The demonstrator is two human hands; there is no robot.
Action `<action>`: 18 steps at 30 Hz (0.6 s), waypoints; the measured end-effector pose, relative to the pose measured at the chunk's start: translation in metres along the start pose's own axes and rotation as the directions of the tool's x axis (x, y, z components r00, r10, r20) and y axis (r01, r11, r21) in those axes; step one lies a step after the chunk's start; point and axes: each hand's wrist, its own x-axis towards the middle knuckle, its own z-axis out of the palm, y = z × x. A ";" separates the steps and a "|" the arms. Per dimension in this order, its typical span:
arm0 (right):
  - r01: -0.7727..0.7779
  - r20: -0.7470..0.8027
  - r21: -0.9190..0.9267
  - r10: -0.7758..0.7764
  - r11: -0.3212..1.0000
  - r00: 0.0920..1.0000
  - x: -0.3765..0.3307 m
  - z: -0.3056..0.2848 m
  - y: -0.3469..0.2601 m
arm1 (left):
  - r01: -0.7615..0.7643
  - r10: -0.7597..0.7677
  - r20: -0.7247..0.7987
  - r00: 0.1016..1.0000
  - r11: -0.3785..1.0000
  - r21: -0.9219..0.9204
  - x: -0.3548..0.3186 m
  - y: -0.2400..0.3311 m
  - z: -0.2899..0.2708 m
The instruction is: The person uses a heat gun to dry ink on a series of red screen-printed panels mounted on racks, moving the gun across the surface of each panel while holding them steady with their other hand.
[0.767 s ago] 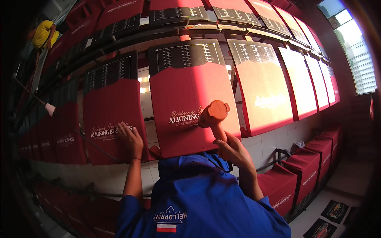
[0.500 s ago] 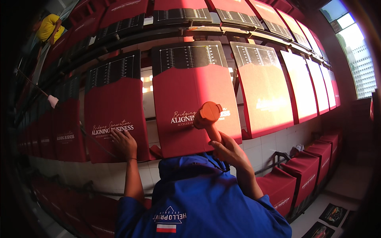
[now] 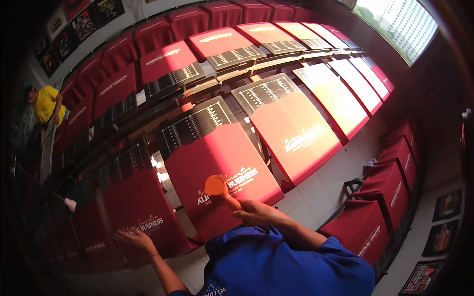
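The orange tool (image 3: 216, 186) has slid leftward across the pale lettering (image 3: 243, 178), and the left hand (image 3: 136, 241) has drifted left too. From where I stand, the right hand (image 3: 257, 213) grips the handle, fingers closed round it, presumably to keep the round head over the print; its forearm slants in from the right. The left, seemingly empty, reaches over the neighbouring red cloth (image 3: 133, 197), fingers extended; contact I can't tell. Farther off, a person in yellow (image 3: 48, 101).

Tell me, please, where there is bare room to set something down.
Bare tiled floor shows between the near row of red cloths and the red-draped shapes at right. Mid-row is crowded: the right grip holds the orange tool over one cloth, and the left grip covers part of its neighbour.
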 end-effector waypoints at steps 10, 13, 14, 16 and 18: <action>0.004 -0.166 0.003 -0.003 1.000 0.986 -0.053 -0.060 0.011 | 0.848 -0.285 0.900 0.329 0.509 -0.149 -0.008 0.047 -0.021; 0.032 -0.203 0.091 -0.013 0.995 0.979 -0.085 -0.092 0.007 | 0.723 0.183 0.971 0.155 0.649 -0.238 -0.033 0.140 -0.090; 0.044 -0.231 0.106 -0.018 0.993 0.973 -0.094 -0.106 0.013 | 0.673 0.349 0.931 0.102 0.665 -0.323 -0.041 0.172 -0.108; 0.133 -0.263 0.235 -0.068 0.963 0.962 -0.106 -0.142 0.043 | 0.595 0.644 0.765 0.006 0.612 -0.521 -0.054 0.239 -0.140; 0.283 -0.286 0.380 -0.179 0.880 0.941 -0.131 -0.175 0.062 | 0.559 0.825 0.564 -0.050 0.491 -0.668 -0.068 0.291 -0.169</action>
